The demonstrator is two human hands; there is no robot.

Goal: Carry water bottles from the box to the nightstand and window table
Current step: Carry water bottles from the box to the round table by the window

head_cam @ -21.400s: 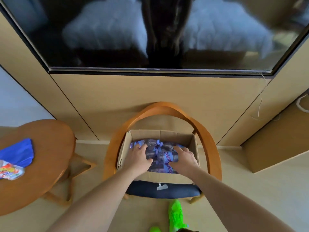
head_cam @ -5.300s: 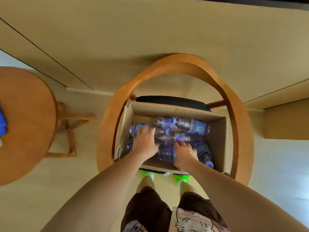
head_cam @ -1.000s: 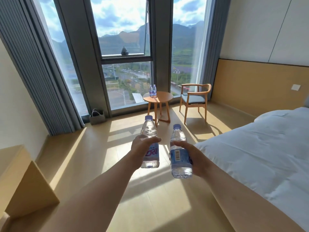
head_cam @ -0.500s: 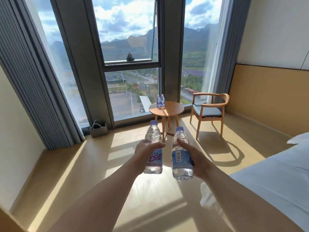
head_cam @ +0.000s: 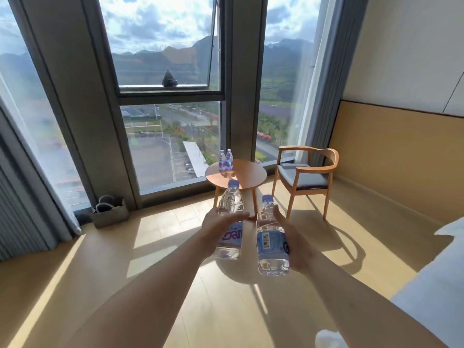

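Hands grip 2 clear plastic bottles (head_cam: 272,242); round wooden table (head_cam: 247,177) ahead.

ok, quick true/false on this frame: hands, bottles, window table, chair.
1. Each hand holds one bottle: left hand, right hand. True.
2. The round table is bare. False: two bottles stand on it.
3. The held bottles are upright: left bottle, right bottle. True.
4. The chair stands left of the table. False: it is on the right.
5. The held bottles are uncapped. False: both have blue caps.
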